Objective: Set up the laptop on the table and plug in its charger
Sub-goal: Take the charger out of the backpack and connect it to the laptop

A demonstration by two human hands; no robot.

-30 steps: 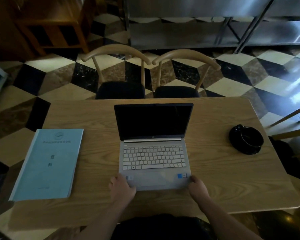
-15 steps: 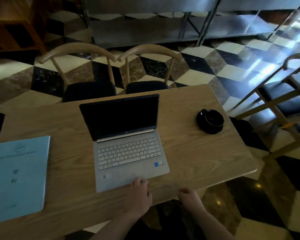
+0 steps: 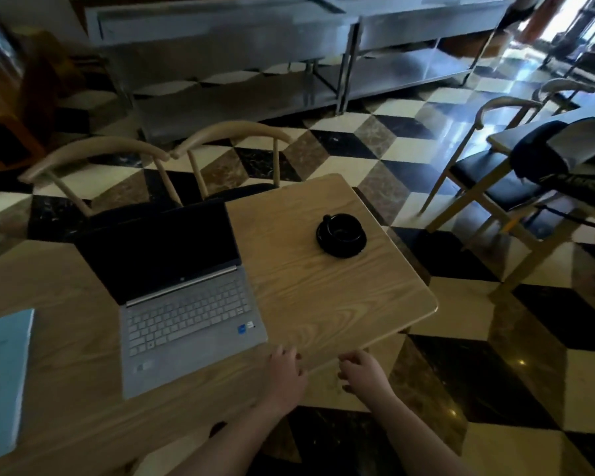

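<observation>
Laptop [image 3: 182, 297] open on table [image 3: 323, 304]; left hand [image 3: 284, 376] and right hand [image 3: 364, 374] empty, loose; next find charger, possibly in bag [image 3: 564, 156] upper right.

Café dining room: wooden tables [image 3: 323, 304], chairs [image 3: 488, 173], steel counters [image 3: 220, 32].

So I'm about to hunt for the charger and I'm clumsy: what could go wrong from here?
1. The black cup and saucer sit right of the laptop; a cable run along that side could snag and tip them.
2. No charger or outlet shows; a cord crossing the checkered floor could trip someone.
3. Both the left hand and the right hand are off the laptop, whose front edge sits close to the table edge.
</observation>
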